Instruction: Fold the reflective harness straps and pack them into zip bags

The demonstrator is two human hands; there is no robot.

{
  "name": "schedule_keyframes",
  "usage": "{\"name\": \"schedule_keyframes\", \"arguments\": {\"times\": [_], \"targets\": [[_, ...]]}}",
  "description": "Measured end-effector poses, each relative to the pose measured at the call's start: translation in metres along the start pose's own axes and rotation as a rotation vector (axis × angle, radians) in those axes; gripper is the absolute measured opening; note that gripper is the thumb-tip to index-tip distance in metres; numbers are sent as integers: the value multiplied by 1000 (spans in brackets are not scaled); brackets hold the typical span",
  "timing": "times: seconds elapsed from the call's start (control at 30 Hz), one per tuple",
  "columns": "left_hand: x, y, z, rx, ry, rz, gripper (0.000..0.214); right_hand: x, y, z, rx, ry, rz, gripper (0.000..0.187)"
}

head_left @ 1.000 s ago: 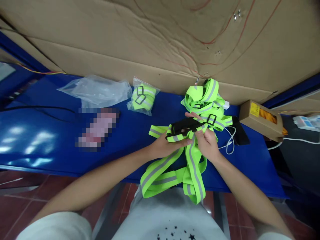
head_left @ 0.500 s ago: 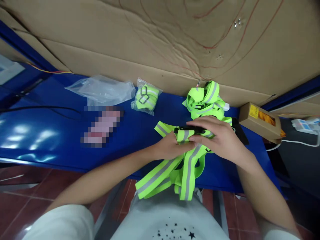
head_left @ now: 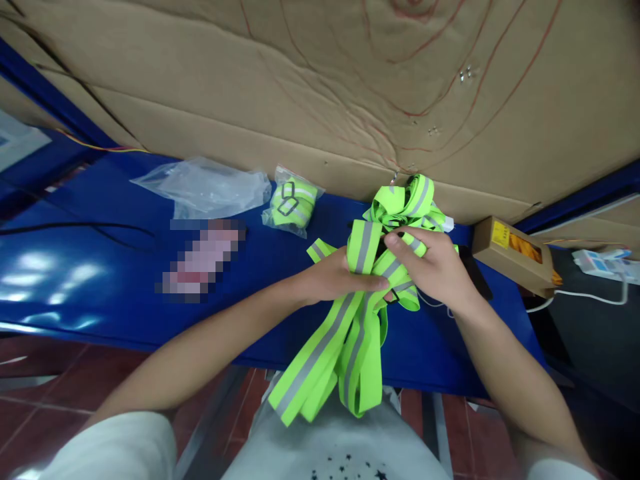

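Note:
Both hands grip a neon-yellow reflective strap [head_left: 320, 353] with a grey stripe along its middle. My left hand [head_left: 335, 277] is closed around the gathered bands, its thumb lying across them. Pinched between the thumb and fingers of my right hand [head_left: 430, 260] is a folded part of the same strap, near a black piece that is mostly hidden. Long loops hang below the hands, over the table's front edge. Just behind my right hand lies a heap of similar reflective straps [head_left: 400, 203]. A clear bag with a rolled strap [head_left: 293, 203] lies farther left.
On the blue table [head_left: 115, 267] are a clear plastic bag [head_left: 205, 187] and a pixelated pink item [head_left: 205, 257]. To the right stands a cardboard box [head_left: 515, 253] with orange contents, beside a dark flat object [head_left: 475, 270] and a white cable. A cardboard panel [head_left: 225, 87] rises behind.
My right hand has turned and drawn back from on top of the folded strap to pinch it from the right. A strap loop now stands up above my left hand, and the hanging loops have shifted.

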State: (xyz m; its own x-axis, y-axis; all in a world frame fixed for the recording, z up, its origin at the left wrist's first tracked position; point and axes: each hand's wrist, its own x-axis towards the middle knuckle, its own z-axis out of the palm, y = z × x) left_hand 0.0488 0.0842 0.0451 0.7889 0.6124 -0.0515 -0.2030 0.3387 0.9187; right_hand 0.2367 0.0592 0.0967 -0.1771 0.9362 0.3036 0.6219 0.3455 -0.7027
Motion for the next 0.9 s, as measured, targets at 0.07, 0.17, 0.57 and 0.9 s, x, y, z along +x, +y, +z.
{"name": "schedule_keyframes", "arguments": {"times": [0.07,0.17,0.57,0.9], "targets": [[0,-2,-2,-19,-18,-58,36,-5,7,5,69,10,104,47],[-2,-1,-2,-85,-22,-109,40,-9,14,8,251,61,231,46],[-12,-6,6,92,-168,-11,23,-7,-7,-14,-111,-87,-136,27],[-16,-14,1,56,-105,141,24,-26,-25,0,-324,-334,-144,65]]}}
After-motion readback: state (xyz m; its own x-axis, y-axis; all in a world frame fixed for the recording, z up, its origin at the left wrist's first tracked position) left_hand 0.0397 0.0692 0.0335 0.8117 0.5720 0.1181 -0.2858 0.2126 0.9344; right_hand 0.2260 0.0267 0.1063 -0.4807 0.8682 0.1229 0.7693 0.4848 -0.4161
